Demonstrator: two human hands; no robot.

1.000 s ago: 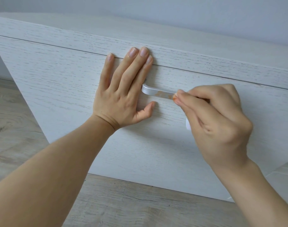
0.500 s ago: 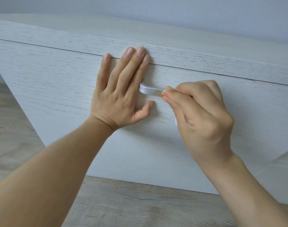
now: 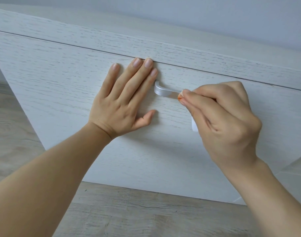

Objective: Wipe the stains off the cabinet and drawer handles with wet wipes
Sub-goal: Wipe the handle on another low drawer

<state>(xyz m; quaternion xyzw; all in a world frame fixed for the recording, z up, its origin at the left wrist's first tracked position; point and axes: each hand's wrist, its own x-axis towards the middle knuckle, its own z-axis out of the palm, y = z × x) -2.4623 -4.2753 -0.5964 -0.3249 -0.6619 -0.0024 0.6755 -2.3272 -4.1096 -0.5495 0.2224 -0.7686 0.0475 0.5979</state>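
A silver drawer handle (image 3: pixel 161 91) sticks out of the white wood-grain drawer front (image 3: pixel 60 82). My left hand (image 3: pixel 122 101) lies flat on the drawer front just left of the handle, fingers spread, holding nothing. My right hand (image 3: pixel 221 117) is closed on a white wet wipe (image 3: pixel 194 125), pinching it against the handle's right part. The wipe shows an orange stain at my fingertips (image 3: pixel 180 97). My right hand hides the handle's right end.
The cabinet top edge (image 3: pixel 180 53) runs above the drawer, with a pale wall behind. A grey wood-look floor (image 3: pixel 129 216) lies below the cabinet. A white panel (image 3: pixel 297 177) stands at the lower right.
My right hand slid the wipe left along the handle, then back right. More bare, clean handle shows now. My left hand has stayed flat on the drawer front.
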